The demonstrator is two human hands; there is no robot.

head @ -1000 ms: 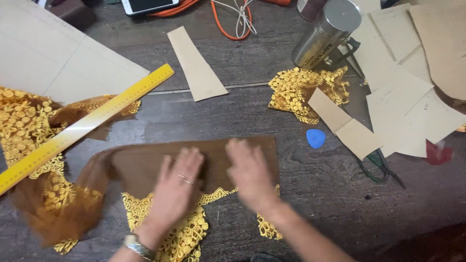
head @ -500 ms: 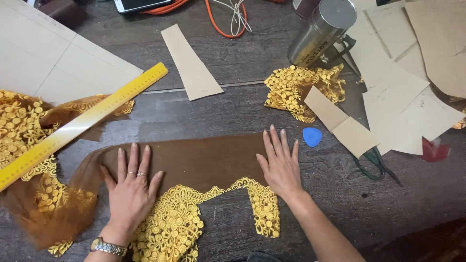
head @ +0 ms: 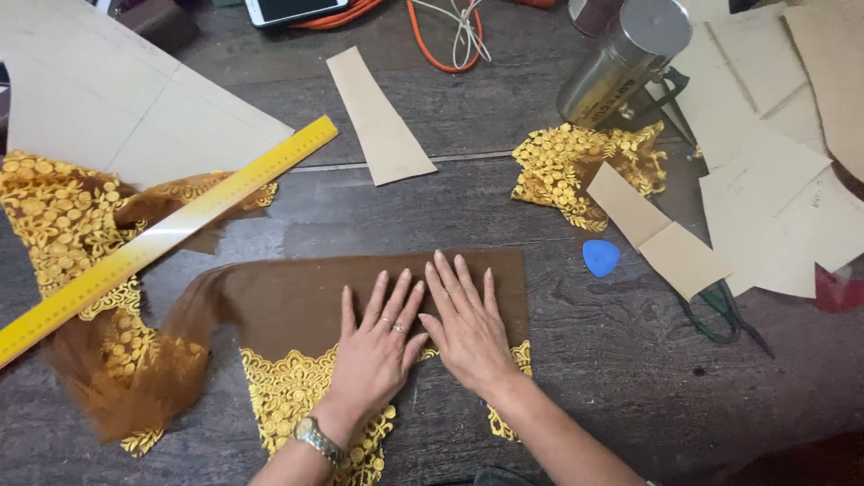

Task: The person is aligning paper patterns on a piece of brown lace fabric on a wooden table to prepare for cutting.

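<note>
Head view: both hands, left (head: 373,346) and right (head: 468,326), lie flat, fingers spread, on brown fabric (head: 288,297)

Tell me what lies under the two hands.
Both the left hand and right hand press flat on brown fabric with a yellow lace edge, on the table. The fabric beneath the palms is hidden.

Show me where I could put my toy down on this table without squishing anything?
Bare wood lies between the yellow ruler, the tan paper wedge and the brown fabric. Another free patch sits right of the hands, below the blue chalk. The upper right is crowded: metal can, lace scrap, cardboard pieces.
</note>
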